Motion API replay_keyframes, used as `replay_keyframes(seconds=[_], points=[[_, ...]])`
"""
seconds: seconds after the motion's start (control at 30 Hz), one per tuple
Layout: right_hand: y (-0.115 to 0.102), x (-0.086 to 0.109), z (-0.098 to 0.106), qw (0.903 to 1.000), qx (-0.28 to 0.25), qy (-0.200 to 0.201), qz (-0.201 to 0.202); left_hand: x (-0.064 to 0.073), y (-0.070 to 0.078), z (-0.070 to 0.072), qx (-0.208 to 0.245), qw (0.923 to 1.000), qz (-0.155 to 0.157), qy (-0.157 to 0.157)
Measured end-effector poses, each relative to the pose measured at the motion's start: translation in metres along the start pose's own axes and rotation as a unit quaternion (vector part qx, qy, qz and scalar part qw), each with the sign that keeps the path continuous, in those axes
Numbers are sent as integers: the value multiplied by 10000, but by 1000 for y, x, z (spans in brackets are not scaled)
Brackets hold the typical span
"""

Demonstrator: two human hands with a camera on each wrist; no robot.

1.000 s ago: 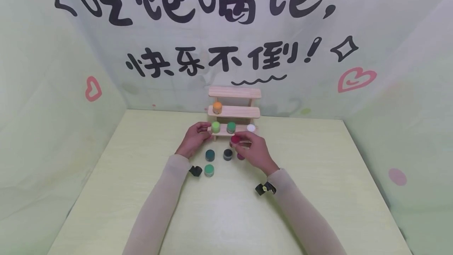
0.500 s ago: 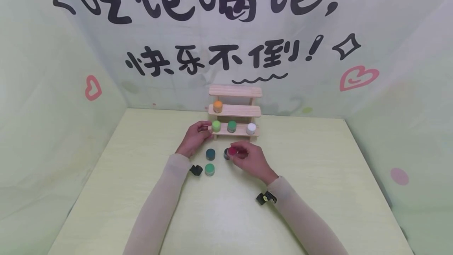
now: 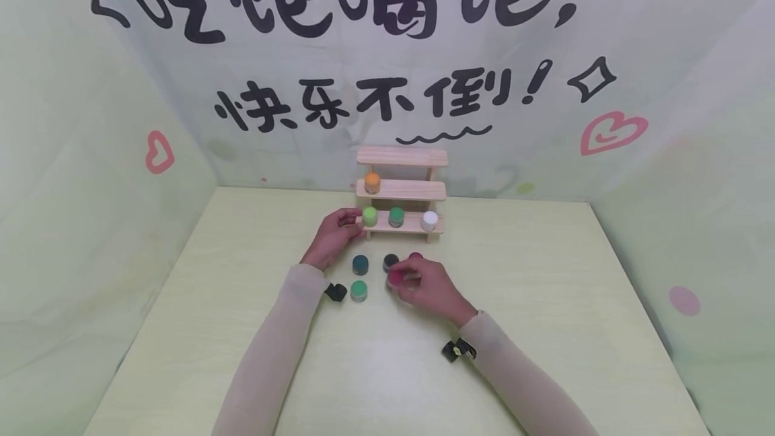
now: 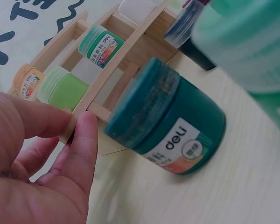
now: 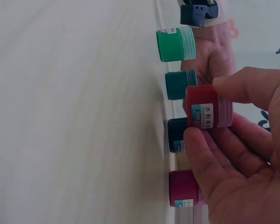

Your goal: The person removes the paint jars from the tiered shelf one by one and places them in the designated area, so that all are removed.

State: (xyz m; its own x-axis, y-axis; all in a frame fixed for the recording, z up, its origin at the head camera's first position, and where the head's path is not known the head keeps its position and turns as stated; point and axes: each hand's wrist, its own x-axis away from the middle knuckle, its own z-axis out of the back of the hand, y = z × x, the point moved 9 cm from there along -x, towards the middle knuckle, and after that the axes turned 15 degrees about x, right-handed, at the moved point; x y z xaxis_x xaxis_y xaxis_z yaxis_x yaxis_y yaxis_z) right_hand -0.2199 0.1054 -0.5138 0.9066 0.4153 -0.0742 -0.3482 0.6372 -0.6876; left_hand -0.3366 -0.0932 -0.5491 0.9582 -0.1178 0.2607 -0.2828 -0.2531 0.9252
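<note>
My right hand [image 3: 432, 291] pinches a red paint jar [image 5: 203, 107] between thumb and fingers, in front of the dark paint jar [image 3: 391, 262]. The left wrist view has my left hand [image 4: 42, 154] pinching the left end of the bottom step of a small wooden stepped rack [image 3: 418, 190]. Right beside those fingers, a light green jar [image 4: 63, 88] stands on that step. A green jar [image 3: 396, 216] and a white jar [image 3: 429, 221] share the step. An orange jar [image 3: 372, 183] is on the middle step.
On the table [image 3: 521, 328] before the rack stand a teal jar [image 3: 360, 264], a mint green jar [image 3: 359, 290] and a magenta jar [image 5: 183, 188], partly behind my right hand in the head view. A printed cloth [image 3: 290, 153] hangs behind the rack.
My right hand has carried the red jar from near the bottom step toward the table's front, past the dark jar. The left hand stays at the rack.
</note>
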Motion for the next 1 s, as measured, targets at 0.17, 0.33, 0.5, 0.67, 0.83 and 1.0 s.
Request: replay_keyframes(seconds=[0.17,0.33,0.5,0.67,0.83,1.0], points=[[-1,2,-7,9994,107,-333,-33,0,1,-1,25,10000,-8,-7],[1,2,-13,9978,451,-482,-64,1,1,-1,-12,10000,22,17],[2,0,-15,9976,523,-441,-53,1,2,-1,-38,10000,-10,24],[2,1,-15,9976,521,-453,-49,2,2,-1,-30,10000,-6,33],[-2,2,-12,9978,396,-516,-90,1,1,-1,-9,10000,-6,33],[-8,1,-6,9986,200,-480,-117,1,1,-1,-19,10000,-19,45]])
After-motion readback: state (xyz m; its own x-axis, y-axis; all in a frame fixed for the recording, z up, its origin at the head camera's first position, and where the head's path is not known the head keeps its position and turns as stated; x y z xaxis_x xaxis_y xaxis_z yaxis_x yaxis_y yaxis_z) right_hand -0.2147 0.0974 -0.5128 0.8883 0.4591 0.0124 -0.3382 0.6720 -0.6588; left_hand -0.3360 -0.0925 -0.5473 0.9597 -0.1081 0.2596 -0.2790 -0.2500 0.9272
